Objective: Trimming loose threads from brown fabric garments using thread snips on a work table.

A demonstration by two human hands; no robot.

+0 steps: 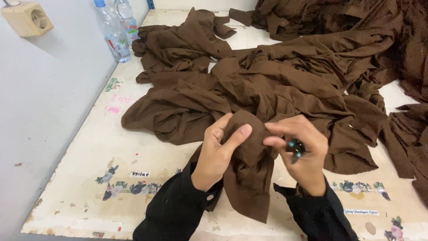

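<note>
Hands meet at the six o'clock part of the view, both gripping one fold of a dark brown woven cloth garment [249, 178] that hangs down from them toward the table's near edge. The left hand [218, 154], in a black sleeve, is closed on the fold with the thumb pressed flat across its front. The right hand [301, 151], just beside it at about four o'clock, pinches the same fold between thumb and forefinger and also carries a small dark tool with a teal spot [295, 148] tucked against its fingers; what kind of tool it is cannot be told. Beyond the hands, from the centre out to twelve and two o'clock, lies a rumpled heap of brown garments [267, 76] of the same cloth, and the held piece runs up into it. They rest on a worn cream table with floral stickers [89, 151]. Two clear plastic water bottles [118, 31] stand against the pale wall at eleven o'clock, near a beige wall socket [27, 18].
</note>
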